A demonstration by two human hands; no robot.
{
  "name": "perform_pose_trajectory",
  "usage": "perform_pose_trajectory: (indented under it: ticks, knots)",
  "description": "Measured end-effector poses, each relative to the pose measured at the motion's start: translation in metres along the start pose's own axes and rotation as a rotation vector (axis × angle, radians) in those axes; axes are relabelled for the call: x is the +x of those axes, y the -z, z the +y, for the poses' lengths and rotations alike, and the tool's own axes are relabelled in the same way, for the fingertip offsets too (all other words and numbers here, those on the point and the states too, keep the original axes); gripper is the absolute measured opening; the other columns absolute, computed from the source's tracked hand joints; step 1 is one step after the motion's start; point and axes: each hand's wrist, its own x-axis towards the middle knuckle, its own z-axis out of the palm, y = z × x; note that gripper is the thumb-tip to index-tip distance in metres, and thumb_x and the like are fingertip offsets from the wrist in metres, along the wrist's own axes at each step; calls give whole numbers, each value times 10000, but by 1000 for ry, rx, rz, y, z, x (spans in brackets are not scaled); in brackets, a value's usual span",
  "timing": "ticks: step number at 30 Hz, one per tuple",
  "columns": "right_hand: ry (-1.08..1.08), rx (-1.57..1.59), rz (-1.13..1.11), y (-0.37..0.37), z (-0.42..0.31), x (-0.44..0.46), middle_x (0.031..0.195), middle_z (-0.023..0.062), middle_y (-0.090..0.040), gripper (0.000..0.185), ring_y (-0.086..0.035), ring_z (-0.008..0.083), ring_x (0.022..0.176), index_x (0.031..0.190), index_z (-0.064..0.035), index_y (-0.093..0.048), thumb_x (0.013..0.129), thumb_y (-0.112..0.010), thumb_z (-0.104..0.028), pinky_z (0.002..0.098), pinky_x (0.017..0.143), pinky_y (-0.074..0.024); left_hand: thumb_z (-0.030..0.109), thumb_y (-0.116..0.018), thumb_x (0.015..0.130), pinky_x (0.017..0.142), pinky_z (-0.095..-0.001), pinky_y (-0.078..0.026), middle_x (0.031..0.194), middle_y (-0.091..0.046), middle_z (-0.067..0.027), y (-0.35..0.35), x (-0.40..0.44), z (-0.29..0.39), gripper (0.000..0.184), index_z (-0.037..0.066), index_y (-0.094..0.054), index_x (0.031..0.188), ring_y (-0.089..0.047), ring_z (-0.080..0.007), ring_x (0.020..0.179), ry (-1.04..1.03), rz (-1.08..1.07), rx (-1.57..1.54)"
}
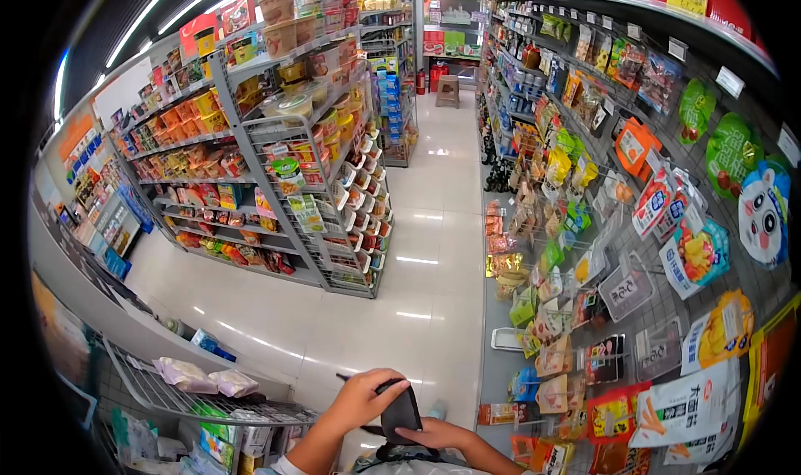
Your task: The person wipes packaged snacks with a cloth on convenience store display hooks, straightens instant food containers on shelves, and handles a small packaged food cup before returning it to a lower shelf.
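Low in the middle of the head view, my left hand (365,400) is closed around a flat black object (402,417), with the thumb over its upper edge. It looks like a phone or a wallet; I cannot tell which. My right hand (440,434) grips the same object from its lower right side, fingers bent against it. Both hands are in front of my body, above the floor. A dark strip sticks out to the left behind the left hand, partly hidden by it.
To the left stands a wire rack (209,410) with pale packets (185,375). Along the right runs a pegboard wall with hanging snack bags (684,412). A shelf of cup noodles (292,125) borders the tiled aisle (430,225). A stool (447,91) stands at the far end.
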Motion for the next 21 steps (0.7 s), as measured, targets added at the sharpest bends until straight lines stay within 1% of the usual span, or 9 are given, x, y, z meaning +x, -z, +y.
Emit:
perform_pose_trajectory:
  ticks: [6,8,10,11,13,14,16,18,21]
  knots:
    - [-169,-133,-122,94,-85,-23,1172,114,-699,525,-628,176,1087,1340,12,-596,1086,-518,-441,319,983,-489,216,-714,961,653,-346,-554,892,-733,-137,4,58,-26,211,18,-739,1029,-707,-268,751,-19,213,131]
    - [56,405,-161,117,-59,-13,1260,104,-669,520,-614,179,1143,1387,44,-546,1084,-546,-379,326,1036,-465,254,-692,975,656,-396,-549,838,-720,-168,6,65,-37,231,29,-740,997,-704,-335,732,215,241,156]
    - [185,412,-74,132,-68,-6,1287,79,-646,512,-618,168,1120,1411,37,-521,1084,-555,-356,307,1019,-476,308,-645,997,670,-463,-543,830,-708,-204,-22,73,-43,254,69,-728,980,-677,-428,787,161,139,310]
    - [203,591,-179,137,-75,7,1288,73,-642,504,-612,159,1136,1400,20,-527,1081,-557,-370,313,1018,-479,294,-641,994,735,-441,-559,900,-723,-200,-45,76,-53,249,77,-701,1101,-696,-405,830,157,34,431]
    - [239,816,-313,149,-73,51,1277,56,-639,456,-603,151,1187,1360,-23,-548,1085,-541,-387,329,1028,-481,245,-652,980,877,-384,-550,1163,-672,-143,-64,69,-73,354,67,-605,1283,-674,-284,1015,-39,-159,35]
    - [138,716,-59,151,-82,66,1337,63,-622,435,-593,166,1236,1383,-33,-543,1101,-505,-362,331,1061,-461,256,-638,986,949,-388,-540,1276,-617,-102,-73,61,-76,431,62,-549,1361,-631,-244,1109,-112,-165,-115]
    - [520,835,68,161,-111,83,1441,101,-570,456,-533,202,1337,1433,-3,-519,1117,-457,-327,351,1133,-399,269,-633,995,877,-362,-548,1187,-625,-92,-83,103,-122,386,82,-564,1326,-636,-221,1021,-150,-104,-212]
    - [646,308,388,182,-135,95,1530,159,-486,483,-420,276,1442,1500,40,-427,1114,-435,-249,396,1200,-306,294,-625,1014,733,-309,-563,1010,-641,-70,-88,154,-141,299,121,-595,1256,-646,-176,843,-216,7,-405]
    - [706,-161,665,209,-149,130,1570,222,-436,503,-350,359,1498,1522,69,-384,1087,-455,-172,430,1239,-243,420,-558,1034,412,-242,-369,667,-509,47,-43,192,-108,269,201,-582,1189,-473,-83,456,652,-229,-1002]
